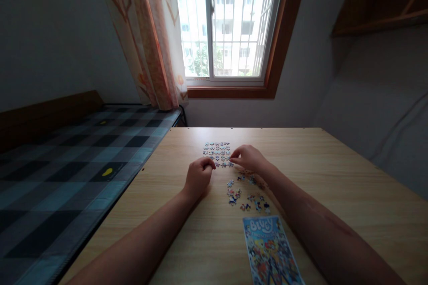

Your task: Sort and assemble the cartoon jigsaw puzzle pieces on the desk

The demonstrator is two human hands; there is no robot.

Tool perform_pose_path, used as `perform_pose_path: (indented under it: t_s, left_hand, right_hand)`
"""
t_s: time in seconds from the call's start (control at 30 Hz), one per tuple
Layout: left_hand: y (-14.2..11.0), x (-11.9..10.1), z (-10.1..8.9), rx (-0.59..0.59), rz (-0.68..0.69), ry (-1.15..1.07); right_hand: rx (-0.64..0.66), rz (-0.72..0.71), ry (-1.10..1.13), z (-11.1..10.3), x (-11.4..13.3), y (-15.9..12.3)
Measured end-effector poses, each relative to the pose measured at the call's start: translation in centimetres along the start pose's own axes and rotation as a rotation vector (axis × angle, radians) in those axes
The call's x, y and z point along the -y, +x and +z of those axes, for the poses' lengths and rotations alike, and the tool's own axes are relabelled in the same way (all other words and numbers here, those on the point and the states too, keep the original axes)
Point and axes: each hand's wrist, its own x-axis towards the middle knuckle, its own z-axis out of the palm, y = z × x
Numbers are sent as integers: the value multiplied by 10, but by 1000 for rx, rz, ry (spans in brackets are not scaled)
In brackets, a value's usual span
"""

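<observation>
Small jigsaw puzzle pieces (216, 148) lie in several neat rows on the wooden table (160, 236). My right hand (249, 158) is at the right end of these rows, thumb and fingertips pinched on a puzzle piece that is mostly hidden. Curled up at the front left corner of the rows rests my left hand (199, 173), and whatever its fingers hold is hidden. Loose puzzle pieces (233, 200) lie scattered nearer to me, some of them beside and partly under my right forearm.
A picture sheet marked "Bluey" (270, 249) lies at the table's near side between my forearms. To the left stands a bed with a checked cover (80, 187). Beyond the table are a curtain (147, 31) and a barred window (234, 22). A wooden shelf (381, 22) hangs upper right.
</observation>
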Motion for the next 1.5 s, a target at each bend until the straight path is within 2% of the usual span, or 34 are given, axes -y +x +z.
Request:
perform_pose_path:
  t_s: [0.1, 0.17, 0.33, 0.43, 0.7, 0.83, 1.0, 1.1, 1.33, 1.5]
  left_hand:
    - [0, -1, 0, 6, 0, 3]
    - [0, -1, -1, 15, -3, 9]
    - [0, 0, 1, 69, 45, 44]
    - [-2, -1, 2, 127, 104, 76]
    - [-4, -2, 2, 166, 196, 111]
    - [-4, -2, 2, 180, 204, 123]
    - [-4, -3, 2, 172, 227, 116]
    - [-3, -3, 2, 162, 241, 112]
    - [-2, -5, 2, 146, 225, 107]
    - [-1, -5, 2, 150, 223, 117]
  right_hand:
    - [-77, 16, 45, -17, -10, 2]
    - [-66, 46, 60, -30, -20, 2]
    - [129, 87, 25, -50, -47, -3]
    - [199, 85, -6, -57, -62, -6]
    - [139, 214, -10, -73, -102, -14]
    - [70, 159, -10, -63, -119, -12]
    - [-144, 151, 82, -26, -138, -9]
    - [-273, 94, 55, -8, -150, -10]
    - [-287, 101, 220, 2, -161, -7]
    - [-284, -52, 312, 0, -155, -18]
